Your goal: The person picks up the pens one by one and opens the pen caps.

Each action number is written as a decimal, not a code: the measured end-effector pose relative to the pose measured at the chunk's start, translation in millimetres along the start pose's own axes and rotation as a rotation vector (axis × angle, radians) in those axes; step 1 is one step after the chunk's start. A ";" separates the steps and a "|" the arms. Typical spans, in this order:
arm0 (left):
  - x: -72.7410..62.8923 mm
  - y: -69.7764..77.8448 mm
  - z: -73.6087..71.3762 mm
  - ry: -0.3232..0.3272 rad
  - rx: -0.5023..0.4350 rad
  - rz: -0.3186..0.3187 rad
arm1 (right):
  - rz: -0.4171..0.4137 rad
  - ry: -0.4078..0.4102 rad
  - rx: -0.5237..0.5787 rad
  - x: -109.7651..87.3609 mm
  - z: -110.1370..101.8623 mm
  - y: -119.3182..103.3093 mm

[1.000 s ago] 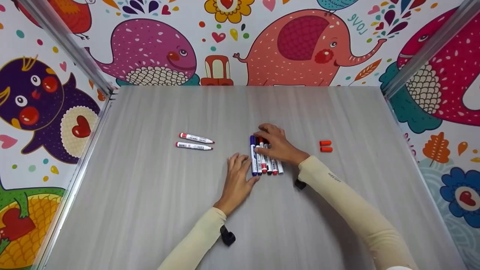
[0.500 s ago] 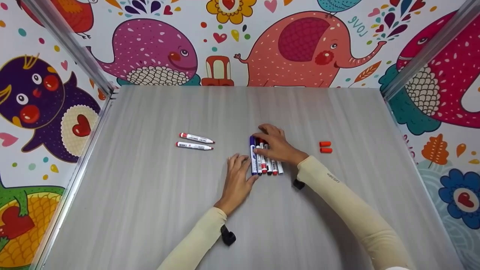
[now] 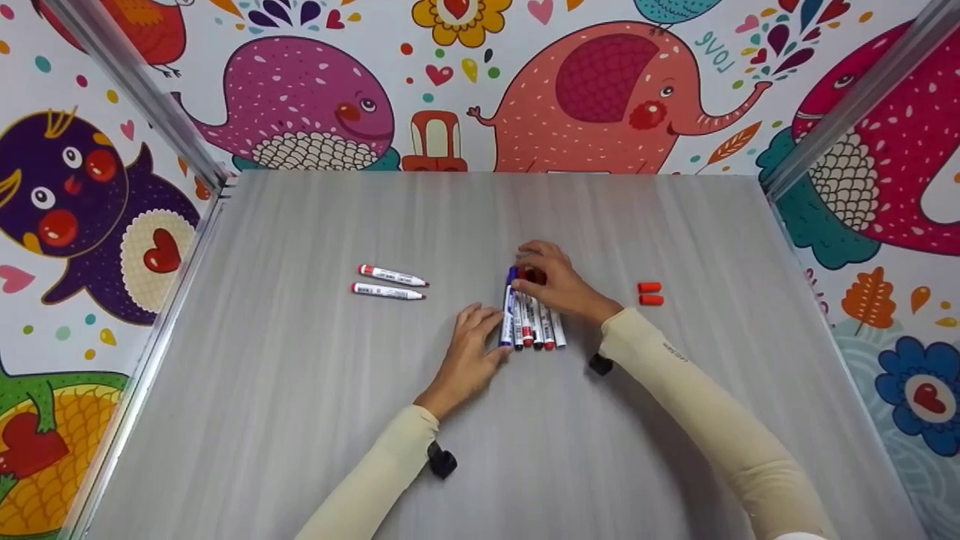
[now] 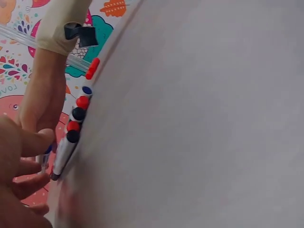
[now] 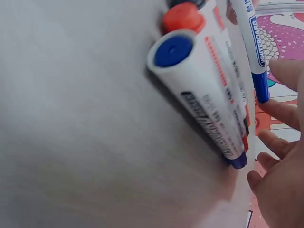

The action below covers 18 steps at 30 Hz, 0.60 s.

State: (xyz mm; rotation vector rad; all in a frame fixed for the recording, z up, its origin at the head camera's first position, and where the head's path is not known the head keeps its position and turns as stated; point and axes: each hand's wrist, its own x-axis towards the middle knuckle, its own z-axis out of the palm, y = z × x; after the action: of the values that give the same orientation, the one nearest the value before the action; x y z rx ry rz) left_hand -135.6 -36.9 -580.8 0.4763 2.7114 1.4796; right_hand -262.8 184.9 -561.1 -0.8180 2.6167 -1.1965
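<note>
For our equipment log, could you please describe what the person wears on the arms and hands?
The right sleeve is cream, with small dark lettering near its cuff; the left sleeve is cream and looks plain. A small black device sits at the left wrist, another at the right. No gloves show.

Blue-capped marker [image 5: 253, 40], raised, beside marker row [image 3: 536, 326]
</note>
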 end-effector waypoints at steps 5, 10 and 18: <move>3.5 6.1 -11.8 -0.045 -0.086 -0.001 | 0.019 0.056 0.158 -4.7 -5.5 -2.7; 8.7 7.1 -21.4 -0.068 -0.156 0.021 | 0.096 0.117 0.264 -14.0 -9.8 -7.5; 13.1 7.3 -40.2 -0.175 -0.403 -0.047 | 0.165 0.223 0.311 -32.4 -19.3 -20.2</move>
State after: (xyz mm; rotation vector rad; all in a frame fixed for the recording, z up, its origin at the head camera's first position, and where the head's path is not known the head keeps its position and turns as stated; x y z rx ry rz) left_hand -152.6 -62.6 -550.9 0.4892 2.1992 1.8120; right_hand -233.9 204.1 -536.1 -0.4249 2.5024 -1.6699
